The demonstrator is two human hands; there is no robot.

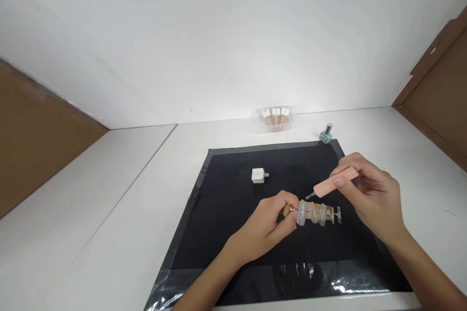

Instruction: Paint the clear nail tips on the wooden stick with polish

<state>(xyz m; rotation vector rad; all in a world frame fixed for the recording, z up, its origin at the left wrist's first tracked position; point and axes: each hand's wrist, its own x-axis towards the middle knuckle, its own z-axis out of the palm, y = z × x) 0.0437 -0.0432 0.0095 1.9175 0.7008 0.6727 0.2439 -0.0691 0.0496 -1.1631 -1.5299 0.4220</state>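
My left hand [273, 221] is closed on the left end of a yellowish-brown stick [318, 207] that bears a row of several clear false nails [322, 214] on small metal stands. Between the thumb and fingers of my right hand [372, 192] is a nail polish brush [333, 183] with a peach handle. Its dark tip points down and left, just above the leftmost false nails; whether it touches one I cannot tell. A white square bottle [258, 175] with a grey neck lies on its side on the black mat [219, 223], behind my left hand.
A clear plastic box [288, 126] with several peach-handled, white-bottomed bottles [276, 112] stands by the back wall. A teal bottle with a silver cap [326, 135] stands at the mat's far right corner. Brown cardboard panels [438, 77] flank the white table [120, 194].
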